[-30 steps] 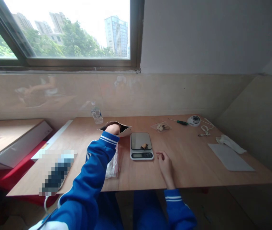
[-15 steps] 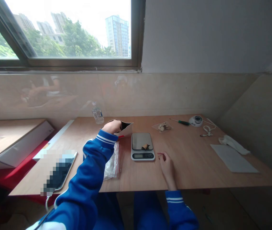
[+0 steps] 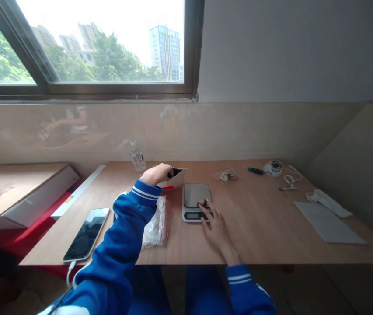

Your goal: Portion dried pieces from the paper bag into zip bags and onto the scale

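A white kitchen scale (image 3: 196, 192) with a metal plate and a small display stands in the middle of the table. On its plate's front right lies a small brown piece, like dried mushroom (image 3: 202, 202). My right hand (image 3: 217, 229) reaches over the scale's front corner, fingers apart, fingertips at the brown piece; whether they grip it I cannot see. To the scale's left, my left hand (image 3: 156, 174) is at the mouth of an open pale bag (image 3: 177, 180) with a red mark. Its fingers are hidden in the bag's dark opening.
Clear plastic bags (image 3: 155, 229) lie by my left sleeve, a phone (image 3: 87, 236) on a cable farther left. Behind are a bottle (image 3: 137, 157) and a bag of pale pieces (image 3: 227, 176). A screwdriver (image 3: 255, 170), camera (image 3: 273, 168), cloth (image 3: 329, 202) and white sheet (image 3: 330, 223) are right.
My right hand has moved left from the bare table to the brown piece on the scale, its fingers spreading. The left hand has drawn back slightly at the bag's mouth. The view has shifted slightly.
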`<control>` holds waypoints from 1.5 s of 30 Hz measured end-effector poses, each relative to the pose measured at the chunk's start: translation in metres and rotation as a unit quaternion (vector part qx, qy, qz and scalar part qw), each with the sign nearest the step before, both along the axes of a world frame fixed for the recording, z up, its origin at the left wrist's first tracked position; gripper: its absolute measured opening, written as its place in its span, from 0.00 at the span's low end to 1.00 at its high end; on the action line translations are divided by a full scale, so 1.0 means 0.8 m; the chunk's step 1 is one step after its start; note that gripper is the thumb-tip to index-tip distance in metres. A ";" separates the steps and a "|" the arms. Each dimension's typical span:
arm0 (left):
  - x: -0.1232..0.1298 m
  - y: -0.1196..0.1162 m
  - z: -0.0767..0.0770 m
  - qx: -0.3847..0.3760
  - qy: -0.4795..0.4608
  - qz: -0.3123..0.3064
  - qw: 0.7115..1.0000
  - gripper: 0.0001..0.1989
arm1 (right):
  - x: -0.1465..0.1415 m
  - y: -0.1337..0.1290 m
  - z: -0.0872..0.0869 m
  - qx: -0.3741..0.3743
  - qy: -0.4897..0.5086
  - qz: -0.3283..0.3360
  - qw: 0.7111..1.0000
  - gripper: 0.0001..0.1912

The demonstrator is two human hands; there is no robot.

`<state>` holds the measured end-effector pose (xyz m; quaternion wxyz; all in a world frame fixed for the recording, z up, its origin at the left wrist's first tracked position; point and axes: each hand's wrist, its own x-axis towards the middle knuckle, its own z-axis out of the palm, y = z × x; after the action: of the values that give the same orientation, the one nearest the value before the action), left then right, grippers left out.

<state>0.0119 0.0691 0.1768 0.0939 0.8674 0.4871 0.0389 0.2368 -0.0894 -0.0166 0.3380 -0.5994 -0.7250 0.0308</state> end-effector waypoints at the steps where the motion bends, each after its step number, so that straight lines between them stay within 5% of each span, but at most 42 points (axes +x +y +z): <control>1: -0.002 0.000 0.004 0.011 -0.009 -0.006 1.000 0.11 | -0.002 0.003 -0.001 -0.016 -0.009 -0.010 1.000 0.25; 7: -0.008 -0.008 0.025 0.078 -0.068 -0.021 0.994 0.11 | 0.000 0.023 0.001 -0.049 -0.018 -0.046 0.998 0.27; 18: -0.010 -0.032 0.050 0.184 -0.105 -0.024 0.977 0.13 | 0.017 0.016 -0.013 0.056 0.107 -0.074 0.990 0.24; 33: -0.016 -0.031 0.036 0.189 -0.198 -0.010 0.962 0.14 | 0.015 0.017 -0.016 0.032 0.063 -0.040 0.997 0.27; 45: -0.021 -0.028 0.035 0.162 -0.300 0.006 0.940 0.13 | 0.014 0.017 -0.016 0.068 0.075 -0.073 0.992 0.28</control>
<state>-0.0046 0.0471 0.2045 0.0938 0.8163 0.4284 0.3760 0.2479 -0.0761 -0.0292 0.4324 -0.6222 -0.6526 0.0018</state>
